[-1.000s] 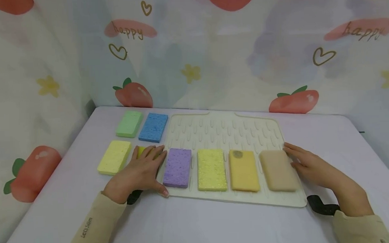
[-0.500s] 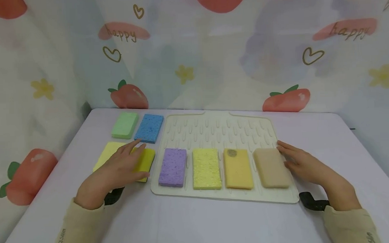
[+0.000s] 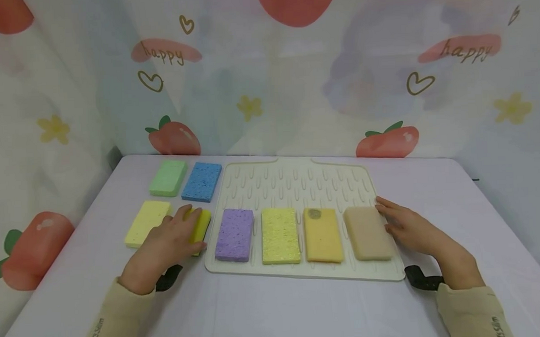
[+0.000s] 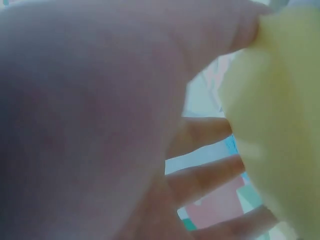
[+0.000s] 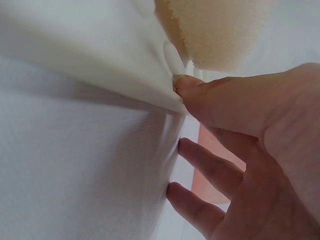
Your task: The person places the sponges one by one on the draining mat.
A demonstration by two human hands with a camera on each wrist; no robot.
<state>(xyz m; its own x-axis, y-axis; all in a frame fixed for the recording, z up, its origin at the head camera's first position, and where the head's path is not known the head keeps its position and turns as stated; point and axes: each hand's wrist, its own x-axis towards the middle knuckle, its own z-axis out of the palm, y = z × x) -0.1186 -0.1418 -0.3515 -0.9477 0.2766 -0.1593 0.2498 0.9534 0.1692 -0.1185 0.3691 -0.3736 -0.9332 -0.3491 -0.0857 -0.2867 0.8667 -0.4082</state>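
My left hand holds a bright yellow sponge with a dark underside, just left of the pale mat. In the left wrist view the thumb is on one side of this sponge and the fingers on the other. My right hand lies along the mat's right edge, next to a beige sponge. Its thumb touches the mat's edge in the right wrist view, and its fairly straight fingers touch the white cloth. Purple, speckled yellow and orange-yellow sponges lie in a row on the mat.
Left of the mat lie a green sponge, a blue sponge and a pale yellow sponge. A patterned curtain hangs behind the white-covered table.
My left hand first moved left off the mat's left edge, then closed on the bright yellow sponge. The right hand stays at the mat's right edge. The head view has shifted slightly.
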